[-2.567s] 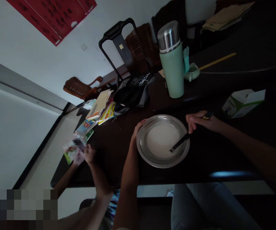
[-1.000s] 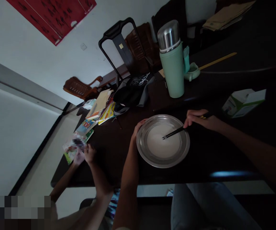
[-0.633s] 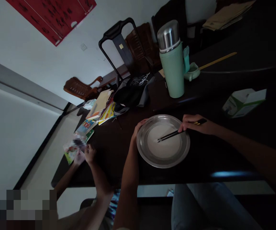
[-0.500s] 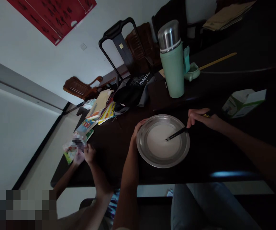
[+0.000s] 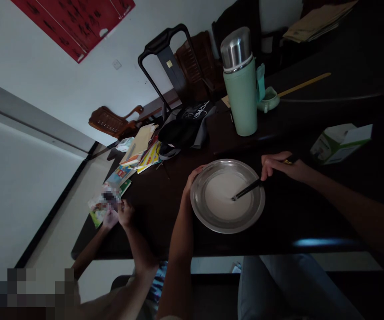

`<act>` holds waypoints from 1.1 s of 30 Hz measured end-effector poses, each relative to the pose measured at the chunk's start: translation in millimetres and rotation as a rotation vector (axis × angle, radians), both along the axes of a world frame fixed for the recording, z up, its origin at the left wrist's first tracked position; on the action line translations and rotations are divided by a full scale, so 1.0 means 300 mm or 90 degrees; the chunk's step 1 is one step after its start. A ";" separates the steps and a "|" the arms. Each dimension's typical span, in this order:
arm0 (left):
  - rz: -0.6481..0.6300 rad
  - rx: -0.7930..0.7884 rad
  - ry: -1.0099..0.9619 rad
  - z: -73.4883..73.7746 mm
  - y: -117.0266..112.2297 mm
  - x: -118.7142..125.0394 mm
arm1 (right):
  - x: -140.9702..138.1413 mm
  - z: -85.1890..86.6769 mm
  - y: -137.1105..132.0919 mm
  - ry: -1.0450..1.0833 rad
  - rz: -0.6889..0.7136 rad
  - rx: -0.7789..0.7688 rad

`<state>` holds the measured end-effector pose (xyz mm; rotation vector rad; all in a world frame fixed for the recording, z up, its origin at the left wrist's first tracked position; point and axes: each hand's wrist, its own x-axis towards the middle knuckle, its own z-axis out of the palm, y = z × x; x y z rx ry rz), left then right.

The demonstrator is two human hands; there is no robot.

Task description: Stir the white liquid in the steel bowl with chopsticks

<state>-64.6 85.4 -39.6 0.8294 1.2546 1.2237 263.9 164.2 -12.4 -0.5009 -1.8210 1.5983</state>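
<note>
A round metal bowl (image 5: 227, 227) sits on the dark table close to its front edge, with a milky, whitish liquid (image 5: 223, 202) inside. My left hand (image 5: 192, 181) is curled against the bowl's left rim, its fingers partly hidden behind it. From the right, my right hand (image 5: 280, 165) grips a pair of black chopsticks (image 5: 247, 190), closed around their upper part. Their tips dip into the liquid near the middle of the bowl.
Behind the bowl stands a tall green thermos (image 5: 241, 98) beside a small green cup (image 5: 269, 101). An open green-and-white box (image 5: 340, 144) lies to the right. At left are books (image 5: 148, 158), a black bag (image 5: 185, 129) and another person's hands (image 5: 125, 213) holding something blurred.
The chopstick tips have shifted slightly toward me within the liquid. My left hand stays on the bowl's rim, and the bowl keeps its place.
</note>
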 end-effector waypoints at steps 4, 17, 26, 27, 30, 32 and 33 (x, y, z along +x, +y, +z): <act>0.015 -0.008 0.005 -0.003 0.005 -0.003 | -0.020 -0.011 -0.015 -0.024 0.090 0.034; -0.003 -0.005 0.023 0.002 0.007 -0.003 | -0.020 -0.012 -0.017 -0.020 0.076 0.061; 0.004 -0.010 0.023 0.006 0.001 0.005 | 0.005 -0.004 0.008 0.008 -0.003 0.019; 0.006 -0.011 0.022 0.008 0.001 0.006 | 0.002 -0.006 0.002 0.010 0.026 0.014; 0.007 -0.016 0.022 0.009 0.005 0.003 | -0.017 -0.018 -0.010 -0.011 0.102 0.063; 0.005 -0.015 0.020 0.007 0.007 -0.001 | -0.024 -0.022 -0.008 -0.034 0.092 0.106; 0.003 -0.014 0.018 0.005 0.008 -0.003 | -0.023 -0.021 -0.004 -0.037 0.066 0.116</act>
